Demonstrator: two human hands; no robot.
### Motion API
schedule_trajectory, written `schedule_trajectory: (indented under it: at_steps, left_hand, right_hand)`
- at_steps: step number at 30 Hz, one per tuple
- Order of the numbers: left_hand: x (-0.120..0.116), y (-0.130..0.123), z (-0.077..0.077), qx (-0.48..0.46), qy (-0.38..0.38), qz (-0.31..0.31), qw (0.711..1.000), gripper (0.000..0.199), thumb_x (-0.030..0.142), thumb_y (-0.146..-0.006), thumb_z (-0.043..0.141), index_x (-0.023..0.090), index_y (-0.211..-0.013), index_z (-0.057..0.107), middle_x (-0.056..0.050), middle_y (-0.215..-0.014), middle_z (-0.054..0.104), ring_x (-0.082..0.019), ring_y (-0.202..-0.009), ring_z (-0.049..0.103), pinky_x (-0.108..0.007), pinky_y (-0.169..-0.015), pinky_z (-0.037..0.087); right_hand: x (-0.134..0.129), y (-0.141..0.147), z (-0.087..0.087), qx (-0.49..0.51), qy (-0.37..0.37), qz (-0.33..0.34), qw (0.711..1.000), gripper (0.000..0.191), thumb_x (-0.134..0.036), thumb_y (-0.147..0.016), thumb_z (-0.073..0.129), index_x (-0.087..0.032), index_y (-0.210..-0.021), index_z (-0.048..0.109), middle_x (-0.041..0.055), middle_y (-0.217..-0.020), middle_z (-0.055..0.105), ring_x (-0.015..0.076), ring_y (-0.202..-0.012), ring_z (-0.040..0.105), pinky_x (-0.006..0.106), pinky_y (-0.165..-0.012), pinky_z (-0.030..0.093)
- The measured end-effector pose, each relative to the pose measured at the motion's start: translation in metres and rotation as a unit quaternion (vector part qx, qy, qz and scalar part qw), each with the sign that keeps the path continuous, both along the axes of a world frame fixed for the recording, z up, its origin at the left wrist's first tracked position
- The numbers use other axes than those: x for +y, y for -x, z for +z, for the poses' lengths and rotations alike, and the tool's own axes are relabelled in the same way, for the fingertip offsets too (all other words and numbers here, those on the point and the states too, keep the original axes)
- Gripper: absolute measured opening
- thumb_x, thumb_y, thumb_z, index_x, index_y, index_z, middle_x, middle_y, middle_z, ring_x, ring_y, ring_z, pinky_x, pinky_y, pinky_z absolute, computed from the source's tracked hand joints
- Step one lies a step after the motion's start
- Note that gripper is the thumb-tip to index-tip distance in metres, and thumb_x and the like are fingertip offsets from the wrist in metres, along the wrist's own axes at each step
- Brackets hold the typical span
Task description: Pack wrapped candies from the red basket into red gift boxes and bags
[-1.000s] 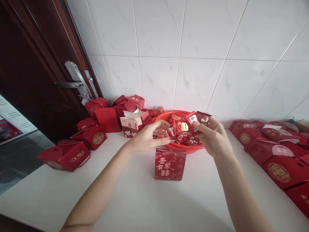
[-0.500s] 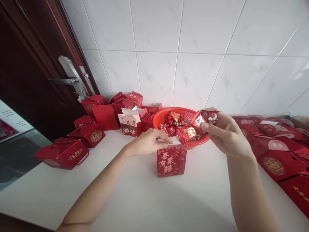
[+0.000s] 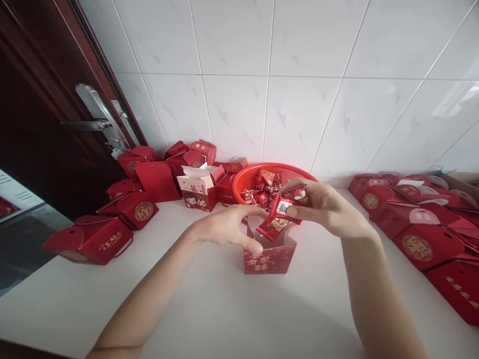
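Note:
A small red gift box (image 3: 270, 260) with pale Chinese characters stands on the white table, its top open toward me. My left hand (image 3: 230, 227) grips the box's left rim, thumb at the front and fingers at the back. My right hand (image 3: 322, 207) pinches several red wrapped candies (image 3: 275, 223) over the opening, and the lowest one overlaps the box mouth. Just behind, a red plastic basket (image 3: 239, 185) holds more wrapped candies (image 3: 266, 187); my right hand hides part of it.
Closed red boxes (image 3: 127, 209) cluster at the left, beside an open pink-and-red box (image 3: 200, 189). More red boxes (image 3: 419, 244) crowd the right side. A tiled wall (image 3: 235, 109) rises behind the table (image 3: 194, 304), and a dark door (image 3: 45, 99) is at the left.
My right hand has moved left and down with the candies, from over the basket to over the box. My left hand has spread the box's top, which now gapes wider.

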State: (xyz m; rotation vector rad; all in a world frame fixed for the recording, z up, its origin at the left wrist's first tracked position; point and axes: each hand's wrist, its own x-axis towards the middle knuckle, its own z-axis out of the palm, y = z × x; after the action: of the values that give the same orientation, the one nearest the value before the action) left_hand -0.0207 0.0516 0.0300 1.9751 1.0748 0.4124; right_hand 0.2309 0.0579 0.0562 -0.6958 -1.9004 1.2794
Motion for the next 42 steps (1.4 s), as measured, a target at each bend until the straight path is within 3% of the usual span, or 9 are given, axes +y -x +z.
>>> schedule_trajectory:
  at_steps: [9,14,18,22,29,34,42]
  left_hand:
    - [0.0,0.0,0.002,0.01,-0.026,-0.007,1.0,0.074,0.044,-0.065,0.088,0.03,-0.133,0.065,-0.003,-0.129,0.07,-0.029,-0.112,0.067,-0.036,-0.094,0.053]
    - [0.0,0.0,0.0,-0.003,-0.005,-0.007,1.0,0.076,0.044,-0.065,0.088,0.029,-0.135,0.063,-0.004,-0.133,0.068,-0.028,-0.108,0.069,-0.035,-0.09,0.055]
    - [0.0,0.001,-0.001,0.001,0.003,-0.001,1.0,0.078,0.046,-0.064,0.089,0.03,-0.136,0.062,-0.005,-0.134,0.067,-0.029,-0.109,0.069,-0.035,-0.09,0.055]
    - [0.001,0.0,0.0,-0.002,-0.002,-0.021,1.0,0.075,0.043,-0.066,0.088,0.03,-0.135,0.062,-0.005,-0.13,0.069,-0.029,-0.119,0.064,-0.036,-0.099,0.05]
    - [-0.003,-0.002,0.004,0.025,-0.019,-0.002,0.999,0.077,0.044,-0.063,0.09,0.029,-0.134,0.064,-0.006,-0.129,0.068,-0.03,-0.116,0.064,-0.034,-0.091,0.051]
    - [-0.009,-0.004,0.005,0.008,-0.038,-0.042,0.998,0.074,0.042,-0.065,0.089,0.031,-0.134,0.064,-0.004,-0.129,0.069,-0.03,-0.123,0.06,-0.035,-0.099,0.049]
    - [-0.02,-0.008,0.006,-0.019,-0.047,-0.096,0.994,0.073,0.04,-0.07,0.086,0.033,-0.138,0.061,-0.002,-0.14,0.064,-0.03,-0.13,0.057,-0.039,-0.108,0.044]
  right_hand:
    - [-0.003,0.005,-0.001,-0.065,-0.044,-0.019,0.997,0.024,-0.032,-0.088,0.072,-0.023,-0.11,0.069,0.0044,-0.093,0.076,0.0231,-0.084,0.074,0.034,-0.072,0.059]
    - [-0.009,0.003,0.004,-0.077,-0.048,-0.037,0.995,0.02,-0.03,-0.089,0.069,-0.024,-0.109,0.069,0.0033,-0.094,0.076,0.0235,-0.082,0.075,0.034,-0.071,0.06]
    - [-0.011,0.001,0.006,-0.094,-0.096,-0.068,0.989,0.022,-0.03,-0.087,0.072,-0.025,-0.108,0.072,0.0035,-0.097,0.076,0.0243,-0.084,0.074,0.035,-0.071,0.06]
    - [-0.014,0.005,0.005,-0.121,-0.129,-0.052,0.983,0.02,-0.024,-0.086,0.071,-0.026,-0.105,0.073,0.0027,-0.096,0.076,0.0225,-0.083,0.073,0.033,-0.071,0.059]
    - [-0.014,0.005,0.001,-0.142,-0.141,-0.055,0.978,0.023,-0.018,-0.086,0.065,-0.027,-0.105,0.072,0.0016,-0.092,0.077,0.0233,-0.083,0.074,0.033,-0.068,0.059]
    - [-0.02,0.0,0.006,-0.188,-0.168,-0.006,0.968,0.022,-0.014,-0.086,0.063,-0.027,-0.1,0.073,0.0015,-0.093,0.078,0.0216,-0.084,0.073,0.031,-0.07,0.058]
    - [-0.04,-0.006,0.016,-0.197,-0.218,-0.002,0.956,0.018,-0.02,-0.091,0.062,-0.027,-0.102,0.074,0.0027,-0.091,0.078,0.0195,-0.078,0.072,0.029,-0.067,0.057]
